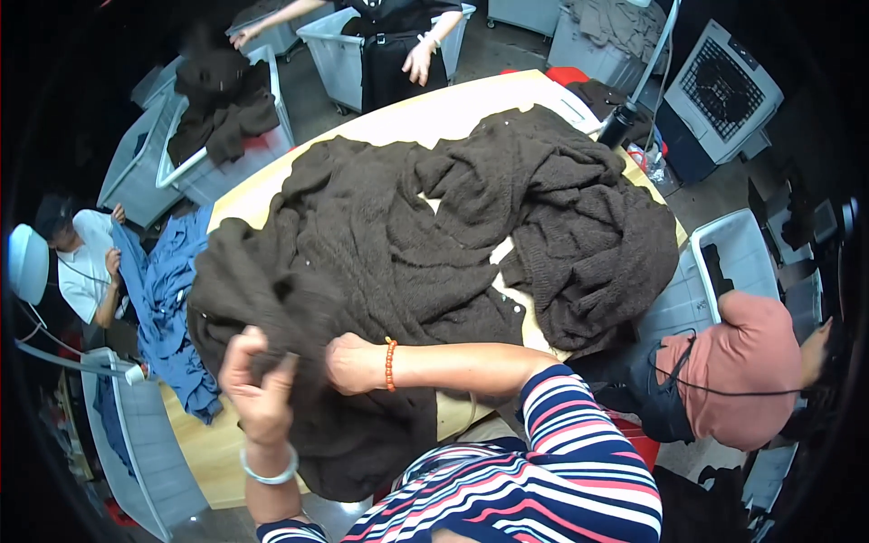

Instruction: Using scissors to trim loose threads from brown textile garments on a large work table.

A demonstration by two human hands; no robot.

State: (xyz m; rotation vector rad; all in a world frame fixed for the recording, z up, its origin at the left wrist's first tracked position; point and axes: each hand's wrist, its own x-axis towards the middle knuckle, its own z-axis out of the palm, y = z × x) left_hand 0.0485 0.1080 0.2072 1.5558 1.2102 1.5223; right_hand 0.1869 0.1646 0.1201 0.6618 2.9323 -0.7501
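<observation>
Dark knitwear (389,244) covers most of the wooden table (489,96). At the table's near-left side, the right hand (355,364) pinches a fold; the left hand (262,403) is blurred, grip indeterminable. Beyond the table stands a wheeled bin (331,65).

We can reach over the pale desk (453,110) at twelve o'clock, but brown cloth (362,240) fills the middle and blue cloth (172,285) blocks nine o'clock.
</observation>
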